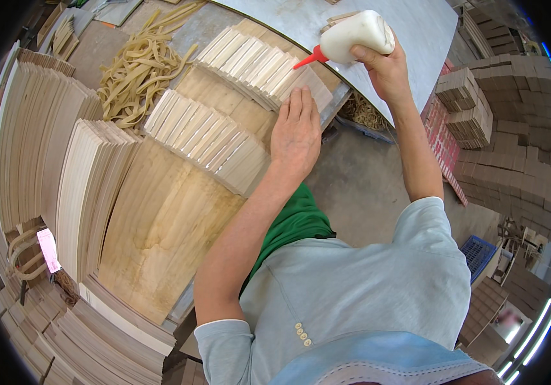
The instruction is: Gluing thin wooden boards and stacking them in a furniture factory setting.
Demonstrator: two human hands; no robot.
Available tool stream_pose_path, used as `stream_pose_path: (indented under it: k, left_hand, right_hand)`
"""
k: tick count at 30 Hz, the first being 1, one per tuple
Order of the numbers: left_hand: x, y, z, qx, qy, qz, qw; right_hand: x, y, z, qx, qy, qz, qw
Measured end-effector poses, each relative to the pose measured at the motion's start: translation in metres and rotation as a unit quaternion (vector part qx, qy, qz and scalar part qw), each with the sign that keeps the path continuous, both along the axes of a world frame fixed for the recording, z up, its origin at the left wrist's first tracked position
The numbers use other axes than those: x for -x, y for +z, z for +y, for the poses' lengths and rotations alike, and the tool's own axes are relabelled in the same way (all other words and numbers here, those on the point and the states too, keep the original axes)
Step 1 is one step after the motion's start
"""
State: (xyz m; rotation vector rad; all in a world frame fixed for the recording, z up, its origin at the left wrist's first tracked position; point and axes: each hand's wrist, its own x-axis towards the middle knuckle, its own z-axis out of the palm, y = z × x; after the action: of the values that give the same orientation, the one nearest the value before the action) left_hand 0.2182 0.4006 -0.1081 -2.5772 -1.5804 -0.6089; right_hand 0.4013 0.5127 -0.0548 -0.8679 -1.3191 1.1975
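Note:
My right hand (387, 76) grips a white glue bottle (357, 37), tipped so that its red nozzle (307, 59) points down to the left. The nozzle's tip is at the right part of the far row of overlapping wood pieces (246, 63). Fingers stretched out, my left hand (296, 138) rests with its fingertips on the right end of that row. Nearer to me lies a second row of overlapping wood pieces (205, 131), with white lines of glue along their edges. Both rows lie on a wooden board (166, 221).
Tall stacks of thin boards (44, 141) stand along the left. A tangle of pale straps (147, 70) lies beyond the near row. A grey sheet-topped table (410, 25) is at the far right. Stacked wood blocks (468, 106) and a blue crate (477, 256) are further right.

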Motion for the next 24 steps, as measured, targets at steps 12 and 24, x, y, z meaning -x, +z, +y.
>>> stream_pose_path:
  k: [12, 24]
  left_hand:
    - [-0.004, 0.000, -0.003, -0.006, 0.006, 0.004, 1.000]
    - [-0.006, 0.003, -0.002, -0.001, 0.003, -0.002, 1.000]
  right_hand:
    - [-0.009, 0.010, -0.017, 0.044, 0.048, 0.106, 0.992]
    - [0.017, -0.003, -0.035, 0.086, 0.066, 0.097, 0.989]
